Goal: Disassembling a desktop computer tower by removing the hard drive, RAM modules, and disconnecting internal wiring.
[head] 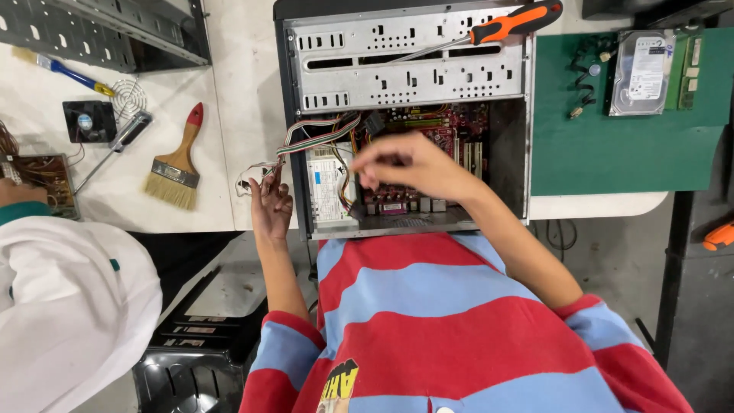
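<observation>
Centre of frame: we are finding the open computer case (527,153) crowded. A perforated drive cage (405,65) is roofing its upper half, with an orange-handled screwdriver (508,27) lying across the cage. A ribbon cable (317,134) and loose wires are crossing the lower left opening. Our right hand (409,164) is filling the gap over the red motherboard (451,130); our left hand (270,203) is standing at the case's left wall.

Left of frame: a paintbrush (177,164) is lying on the white table (229,92).

Right of frame: the green mat (612,145) is offering open room below a hard drive (642,73).
</observation>
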